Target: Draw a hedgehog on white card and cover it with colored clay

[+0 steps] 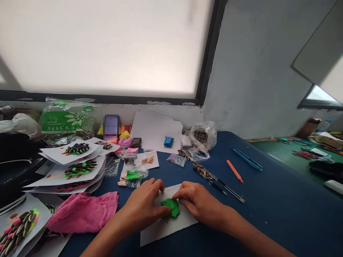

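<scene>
A flat lump of green modelling clay [171,207] lies on a white card [158,233], over a drawn outline that partly shows around it. My left hand [143,203] reaches in from the left, its thumb pressing on the clay and its other fingers apart from the thumb, near the card's upper edge. From the right, my right hand [199,201] has its fingers curled, with the index fingertip at the clay's upper right edge. The thumb of that hand is close beside it. Parts of the clay and card are hidden beneath my hands.
On the left are stacked cards with seed hedgehogs [80,167] and a pink cloth [85,212]. Clay packets [134,175] lie behind the card. To the right are pens [218,187], blue tweezers [246,159], an orange marker [235,171] and a bag of sunflower seeds [202,137].
</scene>
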`<state>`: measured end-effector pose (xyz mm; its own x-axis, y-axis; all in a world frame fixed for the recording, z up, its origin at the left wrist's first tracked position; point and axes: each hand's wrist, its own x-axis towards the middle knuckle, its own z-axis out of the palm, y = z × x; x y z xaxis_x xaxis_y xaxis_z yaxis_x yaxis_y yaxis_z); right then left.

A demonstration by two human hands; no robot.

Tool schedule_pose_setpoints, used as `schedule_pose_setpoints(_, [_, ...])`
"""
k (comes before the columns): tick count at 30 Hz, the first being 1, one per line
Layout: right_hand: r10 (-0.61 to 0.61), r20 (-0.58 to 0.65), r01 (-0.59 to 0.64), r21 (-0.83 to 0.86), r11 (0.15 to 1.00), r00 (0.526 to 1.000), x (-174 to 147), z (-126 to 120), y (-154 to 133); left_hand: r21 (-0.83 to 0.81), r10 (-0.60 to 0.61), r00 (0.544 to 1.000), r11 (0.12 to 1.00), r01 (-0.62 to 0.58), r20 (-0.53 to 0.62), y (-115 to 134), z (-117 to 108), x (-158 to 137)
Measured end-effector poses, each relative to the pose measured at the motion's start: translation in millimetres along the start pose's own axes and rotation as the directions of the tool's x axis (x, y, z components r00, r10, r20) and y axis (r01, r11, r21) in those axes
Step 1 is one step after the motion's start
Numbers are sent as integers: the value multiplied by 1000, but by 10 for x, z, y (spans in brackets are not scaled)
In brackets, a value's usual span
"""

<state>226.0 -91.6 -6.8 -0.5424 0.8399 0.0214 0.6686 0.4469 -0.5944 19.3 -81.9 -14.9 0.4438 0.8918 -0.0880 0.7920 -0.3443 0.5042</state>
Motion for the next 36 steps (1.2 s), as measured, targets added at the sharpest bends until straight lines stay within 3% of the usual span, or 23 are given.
schedule_pose_setpoints(30, [-49,58,51,-32,998,997,-149,-14,-20,53,7,1000,999,-6,-3,0,26,-18])
schedule_pose_setpoints(36, [0,88,12,-142,990,996,-110,74,-6,62,17,1000,998,-16,-4,-9,32,-13])
